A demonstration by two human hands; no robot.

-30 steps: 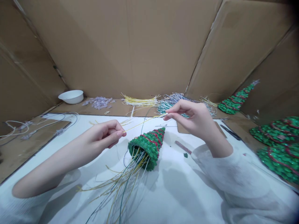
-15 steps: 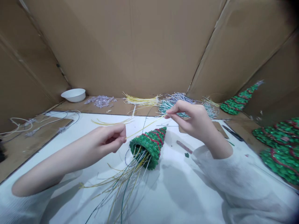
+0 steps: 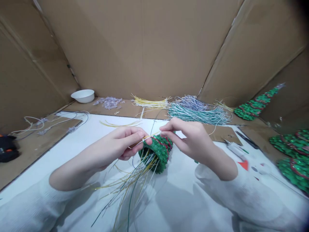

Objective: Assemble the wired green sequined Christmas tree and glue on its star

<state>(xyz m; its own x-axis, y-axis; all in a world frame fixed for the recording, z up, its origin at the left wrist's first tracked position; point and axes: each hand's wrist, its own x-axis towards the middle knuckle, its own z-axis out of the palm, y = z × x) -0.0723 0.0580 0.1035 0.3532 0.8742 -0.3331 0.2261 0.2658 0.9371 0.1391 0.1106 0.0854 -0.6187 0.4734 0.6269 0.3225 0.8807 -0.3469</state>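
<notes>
Pinching a thin yellow wire point(image 3: 151, 135) between them, the left hand point(image 3: 125, 143) and right hand point(image 3: 187, 137) grip its ends just above the green beaded tree point(image 3: 158, 151).

cone tree point(image 3: 158, 151): green, red bands | wire bundle point(image 3: 195, 114): teal | bowl point(image 3: 83, 95): white

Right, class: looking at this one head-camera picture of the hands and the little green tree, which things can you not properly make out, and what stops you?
- Green tree, head view: its tip is hidden behind the right hand.
- Yellow wire: too thin to follow between the fingers of the left hand.
- Small tools right of the hands: blurred.
- Black object: cut off by the left edge.
</notes>
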